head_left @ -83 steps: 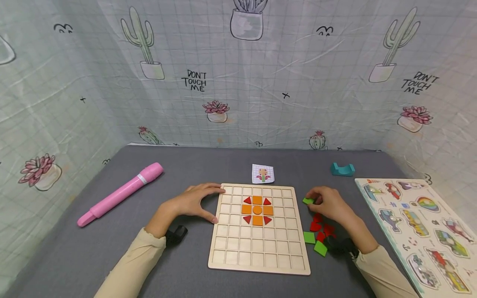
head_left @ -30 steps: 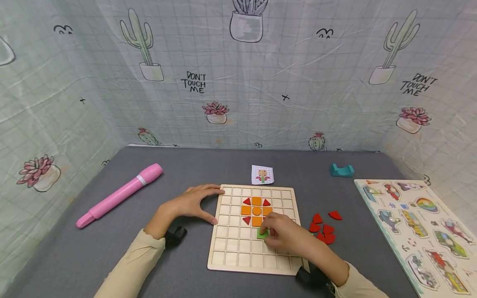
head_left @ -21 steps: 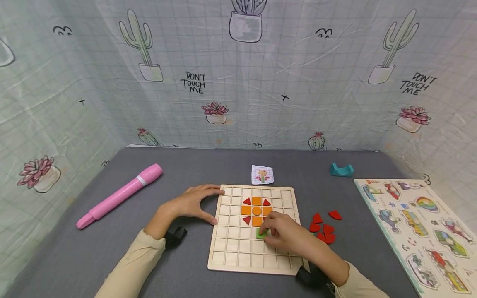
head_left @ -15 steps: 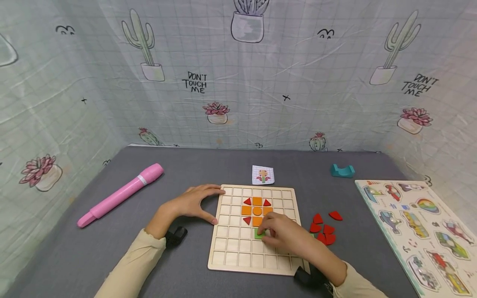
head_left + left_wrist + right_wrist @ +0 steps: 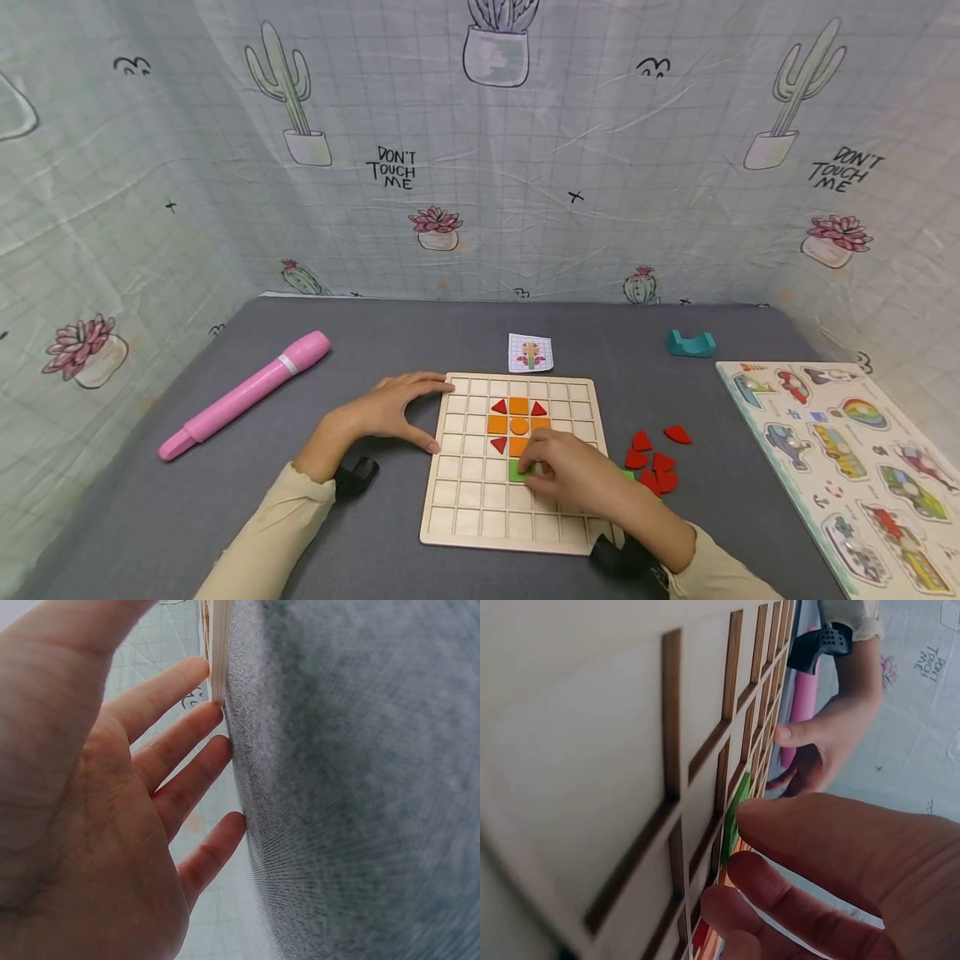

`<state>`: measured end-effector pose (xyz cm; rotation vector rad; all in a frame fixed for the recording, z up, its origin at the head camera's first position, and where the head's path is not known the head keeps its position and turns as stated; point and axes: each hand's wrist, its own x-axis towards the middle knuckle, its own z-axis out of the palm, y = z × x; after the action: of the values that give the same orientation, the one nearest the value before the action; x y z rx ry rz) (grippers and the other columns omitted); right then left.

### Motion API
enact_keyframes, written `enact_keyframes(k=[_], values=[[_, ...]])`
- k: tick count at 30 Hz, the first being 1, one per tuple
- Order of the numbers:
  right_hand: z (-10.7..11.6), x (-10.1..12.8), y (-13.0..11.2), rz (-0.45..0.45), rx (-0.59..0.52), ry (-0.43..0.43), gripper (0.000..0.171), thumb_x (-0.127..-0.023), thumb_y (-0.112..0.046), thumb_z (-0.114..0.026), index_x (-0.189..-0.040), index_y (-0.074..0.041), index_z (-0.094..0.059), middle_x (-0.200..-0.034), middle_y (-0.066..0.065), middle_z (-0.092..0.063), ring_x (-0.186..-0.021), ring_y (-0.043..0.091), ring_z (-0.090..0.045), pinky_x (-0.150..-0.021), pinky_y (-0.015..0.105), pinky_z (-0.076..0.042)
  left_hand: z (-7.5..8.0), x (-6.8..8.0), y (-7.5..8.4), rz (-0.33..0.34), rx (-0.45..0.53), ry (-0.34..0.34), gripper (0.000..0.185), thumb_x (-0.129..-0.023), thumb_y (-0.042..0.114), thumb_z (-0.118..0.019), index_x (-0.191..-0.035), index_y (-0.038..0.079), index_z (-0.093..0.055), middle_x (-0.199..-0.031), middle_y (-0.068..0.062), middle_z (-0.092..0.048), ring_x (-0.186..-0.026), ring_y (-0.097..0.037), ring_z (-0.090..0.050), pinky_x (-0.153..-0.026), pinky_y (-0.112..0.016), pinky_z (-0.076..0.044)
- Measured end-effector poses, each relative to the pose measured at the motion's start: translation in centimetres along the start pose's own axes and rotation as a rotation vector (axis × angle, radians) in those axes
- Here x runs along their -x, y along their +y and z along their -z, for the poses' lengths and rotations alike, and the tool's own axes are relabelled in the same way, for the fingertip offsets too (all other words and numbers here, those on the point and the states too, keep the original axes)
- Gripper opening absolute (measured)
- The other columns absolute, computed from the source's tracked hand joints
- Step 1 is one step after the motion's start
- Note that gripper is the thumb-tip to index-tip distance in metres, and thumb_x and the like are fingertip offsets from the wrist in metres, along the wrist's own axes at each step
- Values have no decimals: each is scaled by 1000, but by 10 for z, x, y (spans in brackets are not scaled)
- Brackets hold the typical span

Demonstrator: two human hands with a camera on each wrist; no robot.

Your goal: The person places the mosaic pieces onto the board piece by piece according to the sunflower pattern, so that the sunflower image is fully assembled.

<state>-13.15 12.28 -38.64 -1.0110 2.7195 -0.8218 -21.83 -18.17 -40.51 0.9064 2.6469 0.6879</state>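
Two hands are at the square wooden grid board (image 5: pixel 480 508) on the grey table (image 5: pixel 225 500). The right hand (image 5: pixel 570 479) reaches over the board from its right side, and its fingertips (image 5: pixel 739 866) touch the small green square tile (image 5: pixel 517 471), which sits in the cell directly below the orange and red flower pattern (image 5: pixel 518 425). Whether the fingers pinch the tile or only press on it, I cannot tell. The left hand (image 5: pixel 390 408) lies relaxed at the board's left edge, fingers straight and spread against it, thumb at the side, holding nothing. Just right of the board lie loose red wooden pieces (image 5: pixel 654 458), near the right wrist, with a little green showing beside them.
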Motion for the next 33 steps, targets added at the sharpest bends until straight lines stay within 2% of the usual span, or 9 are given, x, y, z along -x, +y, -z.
enact_keyframes(k=[5, 14, 21, 33], values=[[9, 7, 7, -19, 22, 17, 6, -84, -5, -72, -87, -9, -74, -87, -5, -61, -73, 6, -53, -65, 22, -48, 0, 0, 0, -1, 6, 1, 86, -72, 48, -83, -144, 17, -48, -152, -10, -39, -140, -32, -34, -107, -61, -21], [28, 26, 32, -42, -3, 55, 6, -85, -5, -72, -89, -9, -72, -87, -5, -61, -71, 6, -49, -61, 22, -45, 1, 1, 0, -8, 8, 1, 86, -71, 48, -84, -144, 17, -49, -151, -10, -39, -139, -32, -34, -106, -61, -22], [46, 40, 46, -64, -6, 47, 6, -86, -6, -73, -91, -7, -71, -84, -6, -57, -66, 3, -45, -57, 22, -42, 1, 1, 0, -7, 11, 4, 86, -71, 47, -84, -144, 17, -49, -152, -10, -39, -139, -33, -34, -107, -61, -21], [70, 51, 68, -48, 9, -78, 17, -82, -2, -75, -97, -6, -69, -92, 0, -60, -72, 8, -48, -62, 25, -45, 0, 4, -2, 2, 21, 9, 86, -72, 47, -84, -144, 16, -49, -152, -11, -39, -139, -34, -34, -106, -62, -21]])
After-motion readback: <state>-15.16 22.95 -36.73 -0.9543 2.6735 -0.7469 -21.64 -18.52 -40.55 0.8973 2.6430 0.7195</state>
